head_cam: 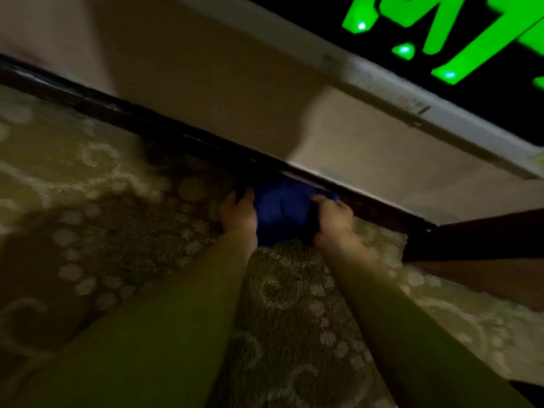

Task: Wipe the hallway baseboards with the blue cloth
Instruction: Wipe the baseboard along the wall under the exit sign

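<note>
The blue cloth (279, 212) is bunched between my two hands, low against the dark brown baseboard (164, 134) that runs diagonally from upper left to lower right. My left hand (238, 214) grips the cloth's left side. My right hand (332, 217) is closed on its right side. The cloth's top edge touches the baseboard. Both arms wear olive-green sleeves. The view is dim and blurred.
A patterned beige carpet (88, 231) covers the floor. Above the baseboard is a pale wall (223, 83), then a white trim strip (382, 92) and a dark panel with bright green shapes (441, 30). A brown wooden piece (477, 245) juts in at the right.
</note>
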The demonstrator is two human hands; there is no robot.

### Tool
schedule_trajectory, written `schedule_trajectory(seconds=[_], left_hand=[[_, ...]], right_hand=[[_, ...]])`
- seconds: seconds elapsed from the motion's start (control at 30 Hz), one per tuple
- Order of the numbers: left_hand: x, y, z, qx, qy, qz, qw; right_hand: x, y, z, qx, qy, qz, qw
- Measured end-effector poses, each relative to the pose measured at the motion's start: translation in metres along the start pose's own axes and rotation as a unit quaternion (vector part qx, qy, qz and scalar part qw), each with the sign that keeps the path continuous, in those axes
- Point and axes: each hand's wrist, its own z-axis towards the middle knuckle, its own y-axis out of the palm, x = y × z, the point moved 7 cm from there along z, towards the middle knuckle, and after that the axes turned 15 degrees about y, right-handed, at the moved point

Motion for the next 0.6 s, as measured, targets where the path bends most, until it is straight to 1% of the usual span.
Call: schedule_trajectory(seconds=[0.07, 0.17, 0.27, 0.33, 0.4, 0.43, 0.5, 0.57, 0.6], left_hand=[[-0.002, 0.002, 0.0, -0.025, 0.003, -0.002, 1.0], [-0.004, 0.004, -0.003, -0.057, -0.017, -0.017, 0.998], [-0.009, 0.003, -0.003, -0.073, -0.041, -0.039, 0.996], [-0.008, 0.003, -0.002, -0.066, -0.041, -0.046, 0.996], [-0.009, 0.003, 0.0, -0.069, -0.041, -0.05, 0.996], [-0.008, 0.002, 0.001, -0.064, -0.041, -0.051, 0.996], [-0.01, 0.002, 0.0, -0.06, -0.042, -0.058, 0.996], [-0.013, 0.002, 0.0, -0.061, -0.045, -0.062, 0.995], [-0.014, 0.002, 0.0, -0.062, -0.047, -0.069, 0.995]], right_hand=[[0.001, -0.024, 0.003, 0.036, -0.035, 0.017, 0.999], [-0.007, -0.042, -0.003, 0.096, -0.124, -0.014, 0.988], [-0.014, -0.015, -0.018, 0.168, -0.196, -0.081, 0.963], [-0.014, 0.019, -0.032, 0.156, -0.262, -0.108, 0.946], [-0.009, 0.041, -0.039, 0.131, -0.293, -0.148, 0.935], [-0.006, 0.043, -0.037, 0.119, -0.291, -0.161, 0.935], [-0.008, 0.023, -0.026, 0.143, -0.268, -0.143, 0.942], [-0.005, -0.013, -0.011, 0.193, -0.19, -0.044, 0.962], [0.0, -0.023, -0.007, 0.203, -0.142, -0.001, 0.969]])
